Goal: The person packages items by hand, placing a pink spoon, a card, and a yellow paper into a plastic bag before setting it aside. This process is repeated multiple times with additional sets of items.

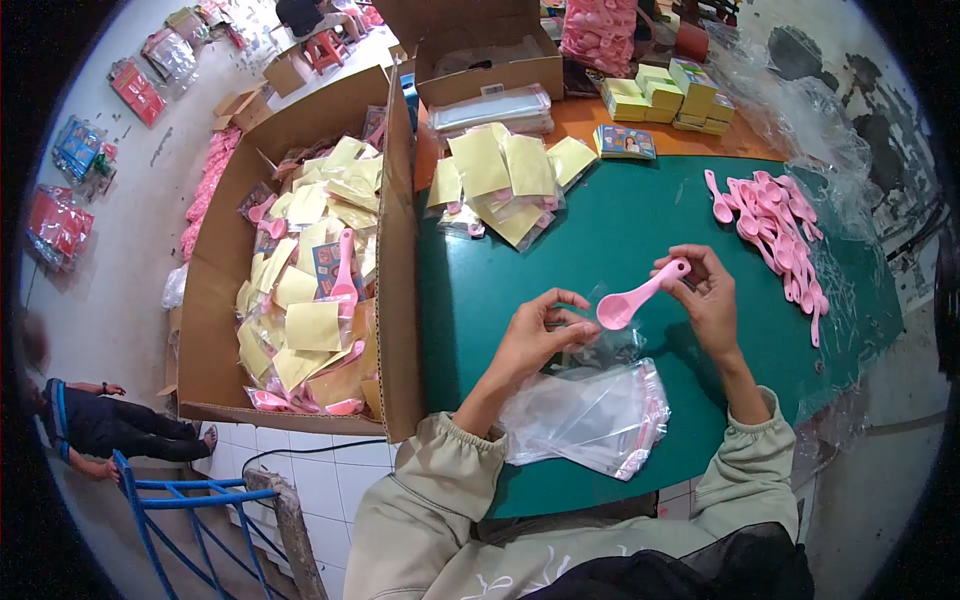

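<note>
Gripping a pink spoon (640,293) by its handle in the right hand (705,295), above the near middle of the green table (600,230); pinching a clear bag (603,345) in the left hand (535,335), just left of the bowl. Likely mid-bagging: next calls for a wide-held mouth, bowl first.

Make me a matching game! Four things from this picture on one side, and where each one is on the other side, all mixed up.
Things
1. single pink spoon
2. pile of pink spoons
3. stack of clear bags
4. cardboard box

Places
A. left of the table, full of yellow packs
B. in the right hand
C. on the green table, at its right side
D. on the table edge nearest the person

Pairs: 1-B, 2-C, 3-D, 4-A
</note>
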Available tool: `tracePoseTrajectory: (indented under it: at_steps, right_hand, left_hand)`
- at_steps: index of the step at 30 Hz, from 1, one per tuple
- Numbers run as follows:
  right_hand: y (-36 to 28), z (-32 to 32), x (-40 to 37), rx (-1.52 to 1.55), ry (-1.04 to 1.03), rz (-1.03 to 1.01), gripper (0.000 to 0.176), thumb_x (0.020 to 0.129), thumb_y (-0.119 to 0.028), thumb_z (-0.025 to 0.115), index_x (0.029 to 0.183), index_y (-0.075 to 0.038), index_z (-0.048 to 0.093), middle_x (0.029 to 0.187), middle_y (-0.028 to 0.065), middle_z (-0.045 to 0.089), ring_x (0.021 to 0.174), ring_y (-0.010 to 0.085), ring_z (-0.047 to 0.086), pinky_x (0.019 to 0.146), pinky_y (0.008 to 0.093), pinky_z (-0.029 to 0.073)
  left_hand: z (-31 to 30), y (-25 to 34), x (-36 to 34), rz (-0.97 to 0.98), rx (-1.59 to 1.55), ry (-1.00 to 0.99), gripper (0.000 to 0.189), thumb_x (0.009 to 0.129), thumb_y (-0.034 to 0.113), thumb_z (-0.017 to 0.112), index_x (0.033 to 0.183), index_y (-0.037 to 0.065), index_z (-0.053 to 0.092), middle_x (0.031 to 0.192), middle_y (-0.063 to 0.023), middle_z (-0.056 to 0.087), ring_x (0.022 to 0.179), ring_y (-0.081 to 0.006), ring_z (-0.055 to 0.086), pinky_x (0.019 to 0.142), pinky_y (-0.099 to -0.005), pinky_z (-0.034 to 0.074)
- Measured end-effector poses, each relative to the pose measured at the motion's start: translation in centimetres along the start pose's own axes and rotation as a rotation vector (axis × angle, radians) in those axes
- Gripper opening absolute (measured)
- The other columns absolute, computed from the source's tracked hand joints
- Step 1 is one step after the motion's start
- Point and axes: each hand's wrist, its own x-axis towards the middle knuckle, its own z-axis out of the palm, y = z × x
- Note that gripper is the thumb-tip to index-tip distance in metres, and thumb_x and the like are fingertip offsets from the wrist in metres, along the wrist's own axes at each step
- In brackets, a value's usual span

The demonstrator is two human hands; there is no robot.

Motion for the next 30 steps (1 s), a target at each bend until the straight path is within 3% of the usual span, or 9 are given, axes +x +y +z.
tracePoseTrajectory:
  at_steps: [10, 14, 20, 30]
  right_hand:
    - [-0.9, 1.4, -0.6, -0.048, 0.006, 0.001, 0.031, 0.083, 0.002, 0.061, 0.112, 0.001, 0.052, 0.099, 0.0131, 0.063, 0.09, 0.0148, 0.06, 0.08, 0.0281, 0.053]
    - [-0.8, 1.6, -0.8, -0.013, -0.015, 0.019, 0.031, 0.083, 0.003, 0.061, 0.112, 0.001, 0.052, 0.099, 0.0122, 0.063, 0.089, 0.014, 0.06, 0.078, 0.0272, 0.053]
    - [-1.0, 1.3, -0.9, 0.044, 0.122, -0.128, 0.03, 0.083, 0.003, 0.061, 0.111, 0.001, 0.052, 0.098, 0.0118, 0.062, 0.089, 0.0134, 0.059, 0.079, 0.0269, 0.052]
    - [-1.0, 2.0, -1.4, -0.019, -0.078, -0.008, 0.031, 0.084, 0.001, 0.06, 0.114, 0.001, 0.053, 0.098, 0.01, 0.061, 0.088, 0.0129, 0.059, 0.076, 0.0259, 0.052]
  left_hand:
    - [0.2, -0.6, 0.2, -0.014, 0.0, -0.002, 0.032, 0.083, 0.009, 0.066, 0.11, -0.002, 0.052, 0.09, -0.0113, 0.067, 0.08, -0.0147, 0.065, 0.066, -0.024, 0.055]
    - [0.3, -0.5, 0.2, -0.032, 0.138, -0.032, 0.033, 0.083, 0.01, 0.066, 0.111, 0.0, 0.052, 0.091, -0.0101, 0.066, 0.082, -0.0129, 0.064, 0.067, -0.0229, 0.053]
    - [0.3, -0.4, 0.1, -0.02, 0.053, -0.031, 0.031, 0.083, 0.009, 0.065, 0.11, -0.002, 0.053, 0.085, -0.01, 0.068, 0.079, -0.0114, 0.065, 0.064, -0.0239, 0.053]
    - [0.7, -0.3, 0.2, -0.033, 0.021, -0.063, 0.029, 0.086, 0.01, 0.063, 0.111, -0.001, 0.054, 0.09, -0.0094, 0.068, 0.083, -0.0112, 0.063, 0.071, -0.0238, 0.051]
